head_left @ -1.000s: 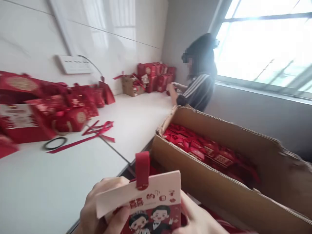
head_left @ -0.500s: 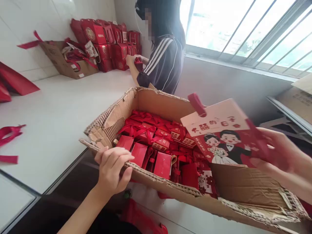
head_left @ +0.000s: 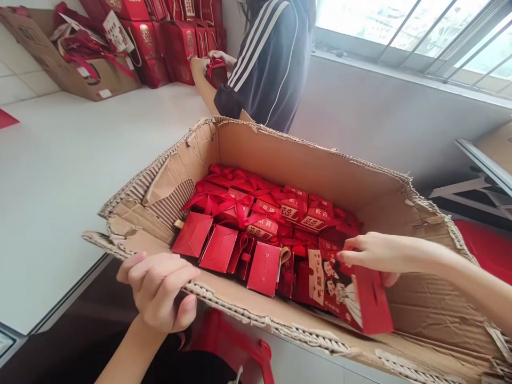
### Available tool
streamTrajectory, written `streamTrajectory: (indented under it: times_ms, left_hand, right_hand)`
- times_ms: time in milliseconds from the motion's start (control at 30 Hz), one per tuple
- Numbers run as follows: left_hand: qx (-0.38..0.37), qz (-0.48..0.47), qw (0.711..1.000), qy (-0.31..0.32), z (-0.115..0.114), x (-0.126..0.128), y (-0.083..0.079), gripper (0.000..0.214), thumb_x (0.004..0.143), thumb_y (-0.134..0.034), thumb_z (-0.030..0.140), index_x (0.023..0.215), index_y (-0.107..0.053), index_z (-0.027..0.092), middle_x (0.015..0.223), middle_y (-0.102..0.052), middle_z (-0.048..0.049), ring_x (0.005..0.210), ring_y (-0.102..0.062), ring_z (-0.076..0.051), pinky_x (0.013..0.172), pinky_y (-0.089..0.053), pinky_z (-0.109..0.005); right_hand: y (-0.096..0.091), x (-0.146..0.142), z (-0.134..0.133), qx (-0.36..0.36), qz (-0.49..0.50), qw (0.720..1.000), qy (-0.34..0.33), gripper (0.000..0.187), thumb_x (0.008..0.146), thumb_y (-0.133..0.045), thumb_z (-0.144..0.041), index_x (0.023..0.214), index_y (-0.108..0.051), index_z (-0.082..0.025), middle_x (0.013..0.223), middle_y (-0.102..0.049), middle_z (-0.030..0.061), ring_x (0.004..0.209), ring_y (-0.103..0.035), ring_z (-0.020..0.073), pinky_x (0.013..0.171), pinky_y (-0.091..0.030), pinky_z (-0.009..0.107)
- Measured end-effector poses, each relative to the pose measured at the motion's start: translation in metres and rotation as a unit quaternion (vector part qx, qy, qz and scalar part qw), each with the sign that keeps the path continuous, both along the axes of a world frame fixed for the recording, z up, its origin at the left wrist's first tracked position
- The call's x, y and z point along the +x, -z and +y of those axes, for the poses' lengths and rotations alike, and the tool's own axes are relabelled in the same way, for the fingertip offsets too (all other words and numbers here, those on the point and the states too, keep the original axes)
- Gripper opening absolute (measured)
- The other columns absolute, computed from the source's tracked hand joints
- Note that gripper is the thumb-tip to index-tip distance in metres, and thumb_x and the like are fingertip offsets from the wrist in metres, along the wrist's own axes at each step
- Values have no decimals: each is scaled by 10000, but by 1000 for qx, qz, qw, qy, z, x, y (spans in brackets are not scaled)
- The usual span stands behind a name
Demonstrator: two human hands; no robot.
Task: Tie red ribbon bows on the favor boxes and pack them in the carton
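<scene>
A large torn cardboard box (head_left: 304,165) holds several small red gift boxes (head_left: 256,218) tied with ribbon. My left hand (head_left: 160,290) is closed on the box's near rim, fingers curled over the edge. Inside the box at the right, my right hand (head_left: 374,253) pinches a red gift box with a cartoon couple (head_left: 348,293) on it. That box lies tilted against the other red boxes.
A white table (head_left: 68,160) runs along the left. Another person in a dark striped top (head_left: 268,58) stands behind the box, handling a red item. Red gift bags (head_left: 160,32) and a brown carton (head_left: 68,69) are stacked at the far wall. Window at upper right.
My right hand has brought the cartoon gift box down from above the carton's right side into the carton. My left hand still grips the rim. The view has tipped downward.
</scene>
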State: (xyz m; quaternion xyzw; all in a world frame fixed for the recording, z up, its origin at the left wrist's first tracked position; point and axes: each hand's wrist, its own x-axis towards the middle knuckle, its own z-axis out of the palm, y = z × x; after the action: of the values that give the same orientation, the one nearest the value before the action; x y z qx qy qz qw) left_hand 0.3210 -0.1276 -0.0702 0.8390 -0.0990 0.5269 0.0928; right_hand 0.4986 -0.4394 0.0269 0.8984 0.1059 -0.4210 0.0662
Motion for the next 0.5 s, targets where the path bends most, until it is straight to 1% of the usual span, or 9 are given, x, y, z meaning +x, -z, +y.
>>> streamTrajectory:
  times_ms: [67,100,167,233,267,333,400,433,500]
  left_hand:
    - [-1,-5,1000,-2,-2,2,-2,337,869,-341,371,743,-599,194,613,-558,-58,673,-541,-224,822,-296,-434]
    - [-3,-6,1000,-3,-3,3,-3,339,872,-335,371,740,-595,196,615,-560,-55,675,-541,-221,822,-292,-431]
    - [-8,-8,1000,-5,-5,4,-5,333,871,-328,368,740,-586,203,621,-562,-47,677,-537,-215,822,-288,-423]
    - [-12,-6,1000,-6,-7,5,-7,305,861,-331,356,750,-576,211,630,-570,-41,687,-533,-212,827,-287,-416]
    - [-14,-1,1000,-7,-8,5,-8,287,854,-335,347,757,-570,214,637,-575,-39,695,-532,-212,832,-286,-415]
    - [-20,9,1000,-7,-10,5,-9,253,840,-343,327,771,-559,217,650,-583,-37,715,-530,-214,844,-285,-413]
    - [-32,19,999,-5,-12,5,-9,226,829,-350,309,779,-551,219,663,-588,-36,732,-527,-216,857,-285,-414]
    - [-40,23,999,-3,-12,5,-9,215,823,-354,302,781,-549,220,671,-590,-35,738,-525,-216,863,-287,-415]
    - [-55,34,998,2,-14,5,-10,193,811,-368,288,783,-546,219,691,-597,-35,751,-522,-215,878,-290,-417]
  right_hand:
    - [25,-2,14,-29,59,998,4,471,848,-362,-496,841,-612,-98,891,-666,159,428,-646,172,416,-467,257]
    - [38,-3,20,-40,66,997,5,503,855,-345,-501,846,-611,-75,835,-667,172,429,-649,187,414,-469,259]
    - [62,-7,26,-50,55,997,4,582,863,-316,-538,843,-616,-40,748,-663,191,453,-662,217,423,-479,265]
    - [78,-12,27,-41,38,998,-1,658,844,-314,-611,847,-623,-30,753,-664,207,468,-669,233,436,-490,277]
    - [83,-14,25,-30,38,999,-6,677,821,-338,-647,881,-623,-36,778,-669,208,470,-669,237,440,-495,284]
    - [90,-17,23,-7,42,999,-22,682,782,-397,-677,1020,-600,-71,849,-681,196,478,-671,243,438,-500,302]
    - [95,-19,24,-4,19,999,-38,646,798,-412,-637,1137,-556,-106,913,-686,189,524,-684,254,462,-515,326]
    - [97,-20,26,-9,-4,999,-45,611,819,-411,-598,1159,-548,-109,928,-687,190,572,-694,267,496,-528,342]
    - [100,-22,32,-7,-58,996,-66,518,851,-434,-517,1126,-579,-102,914,-691,189,702,-704,292,600,-544,372]
